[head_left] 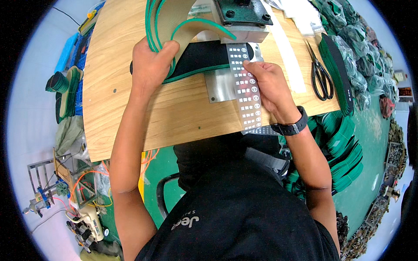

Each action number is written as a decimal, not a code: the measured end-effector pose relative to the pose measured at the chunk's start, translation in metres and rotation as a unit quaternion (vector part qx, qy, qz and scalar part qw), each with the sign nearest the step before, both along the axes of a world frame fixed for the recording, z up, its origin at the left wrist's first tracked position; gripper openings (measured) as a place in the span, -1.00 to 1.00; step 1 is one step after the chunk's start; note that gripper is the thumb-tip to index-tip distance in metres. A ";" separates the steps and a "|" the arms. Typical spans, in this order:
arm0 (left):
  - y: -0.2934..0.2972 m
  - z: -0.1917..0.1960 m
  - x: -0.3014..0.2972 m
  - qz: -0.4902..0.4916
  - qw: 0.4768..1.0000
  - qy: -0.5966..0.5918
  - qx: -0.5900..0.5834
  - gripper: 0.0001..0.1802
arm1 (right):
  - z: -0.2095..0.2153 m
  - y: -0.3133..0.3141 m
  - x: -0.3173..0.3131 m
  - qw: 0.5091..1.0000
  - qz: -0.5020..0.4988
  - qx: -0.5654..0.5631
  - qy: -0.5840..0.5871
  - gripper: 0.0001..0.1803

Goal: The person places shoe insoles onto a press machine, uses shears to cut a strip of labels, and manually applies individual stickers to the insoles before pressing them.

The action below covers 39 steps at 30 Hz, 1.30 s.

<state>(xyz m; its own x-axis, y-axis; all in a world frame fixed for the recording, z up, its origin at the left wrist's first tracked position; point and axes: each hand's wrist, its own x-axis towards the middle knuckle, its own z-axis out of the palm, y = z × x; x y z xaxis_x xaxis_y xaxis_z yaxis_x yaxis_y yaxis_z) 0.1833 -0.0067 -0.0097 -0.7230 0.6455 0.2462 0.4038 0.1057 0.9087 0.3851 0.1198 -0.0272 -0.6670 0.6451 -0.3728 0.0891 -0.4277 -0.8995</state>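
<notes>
Under our right hand (270,85) we pinched a clear printed label strip (246,87); our left hand (150,63) clutched curved green-edged insoles (165,21).

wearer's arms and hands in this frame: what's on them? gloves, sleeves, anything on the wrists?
Both hands bare, no gloves: left hand, right hand. Forearms bare up to the elbows; no sleeves on them. Dark wristwatch with a black strap on the right wrist. Left wrist bare. No rings visible. Black shirt on the torso.

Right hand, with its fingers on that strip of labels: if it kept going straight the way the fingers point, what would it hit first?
Probably the metal press block. The right hand points up and slightly left along the label strip, which runs under that block. Depth is unclear, so the black insole beside it might come first.
</notes>
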 end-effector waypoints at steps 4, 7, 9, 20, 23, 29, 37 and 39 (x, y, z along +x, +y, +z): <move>0.000 -0.001 0.004 0.008 1.000 0.010 -0.014 -0.81 | -0.003 0.000 -0.001 1.000 -0.012 0.001 -0.016 -0.75; 0.001 -0.002 0.005 -0.019 0.997 0.054 -0.060 -0.78 | -0.005 -0.002 -0.001 1.000 -0.004 0.014 -0.021 -0.72; 0.004 -0.003 0.005 -0.065 0.981 0.128 -0.129 -0.67 | -0.009 0.001 0.000 0.999 0.011 0.033 -0.013 -0.71; 0.005 0.002 0.011 -0.129 0.940 0.267 -0.166 -0.42 | -0.012 -0.004 0.004 0.995 -0.075 0.040 0.045 -0.78; 0.002 -0.001 0.008 -0.113 0.951 0.243 -0.157 -0.57 | -0.009 -0.003 0.017 0.984 -0.158 0.026 0.076 -0.81; 0.002 0.006 0.012 -0.034 0.998 0.052 -0.030 -0.80 | -0.008 -0.003 0.005 0.992 -0.115 0.027 0.039 -0.80; -0.001 -0.005 -0.004 -0.023 0.998 0.000 0.052 -0.79 | -0.006 0.000 -0.003 0.999 -0.008 0.053 -0.005 -0.75; 0.000 -0.007 -0.003 -0.020 0.999 -0.001 0.048 -0.80 | -0.007 0.001 -0.003 0.998 -0.009 0.056 -0.007 -0.74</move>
<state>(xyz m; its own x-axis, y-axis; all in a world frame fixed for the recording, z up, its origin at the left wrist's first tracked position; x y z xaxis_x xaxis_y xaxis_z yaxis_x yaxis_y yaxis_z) 0.1806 -0.0070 -0.0162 -0.6980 0.6465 0.3080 0.4047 0.0013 0.9144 0.3823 0.1203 -0.0346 -0.6499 0.6956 -0.3062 0.0945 -0.3259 -0.9407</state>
